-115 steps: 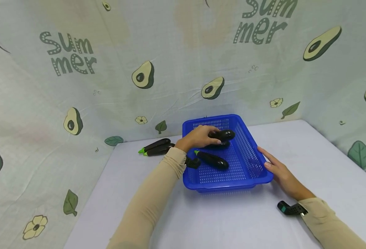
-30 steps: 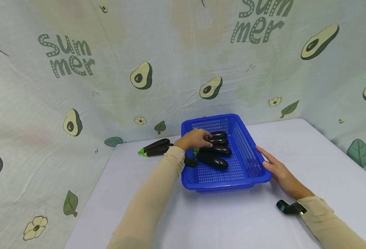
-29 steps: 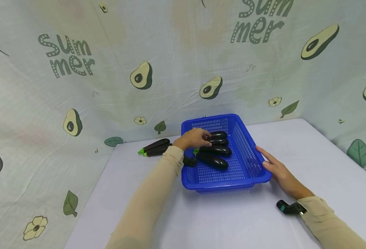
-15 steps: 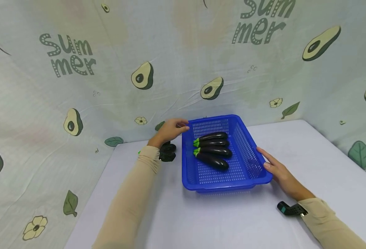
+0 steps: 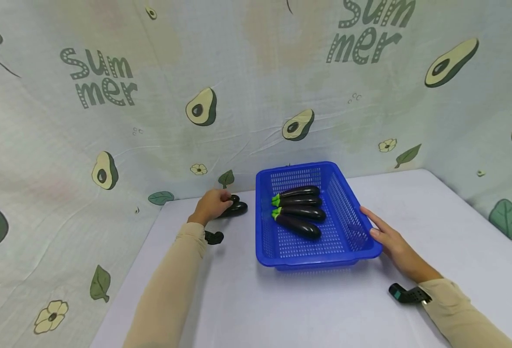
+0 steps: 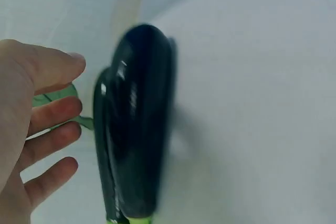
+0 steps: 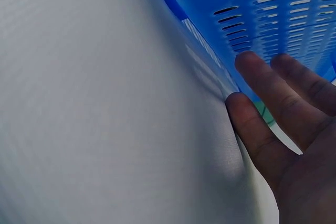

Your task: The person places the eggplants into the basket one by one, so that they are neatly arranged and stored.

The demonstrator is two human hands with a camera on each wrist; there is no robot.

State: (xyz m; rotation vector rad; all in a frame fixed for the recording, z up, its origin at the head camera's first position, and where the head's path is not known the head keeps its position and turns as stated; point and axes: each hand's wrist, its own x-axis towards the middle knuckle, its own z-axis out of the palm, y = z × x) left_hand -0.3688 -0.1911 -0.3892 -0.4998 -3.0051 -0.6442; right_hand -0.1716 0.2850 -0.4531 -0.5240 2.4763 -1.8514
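Two dark eggplants lie side by side on the table left of the basket; in the left wrist view the nearer eggplant (image 6: 139,124) shows whole, its green stem end at the bottom. My left hand (image 5: 212,205) is over them in the head view, and in the left wrist view its fingers (image 6: 55,137) are spread beside them with a gap between. Several eggplants (image 5: 301,212) lie in a row inside the blue basket (image 5: 318,262), stems to the left. My right hand (image 5: 397,249) rests with extended fingers against the basket's right side; fingertips (image 7: 249,64) meet its slotted wall.
A white-covered table (image 5: 282,309) carries everything. Behind it hangs a cloth (image 5: 247,72) printed with avocados, leaves and lettering. The basket stands near the table's back edge, with table surface in front and to both sides.
My left hand has moved left, out of the basket and over to the two eggplants on the table. Four eggplants' row in the basket, no longer covered, shows fully. My right hand has stayed.
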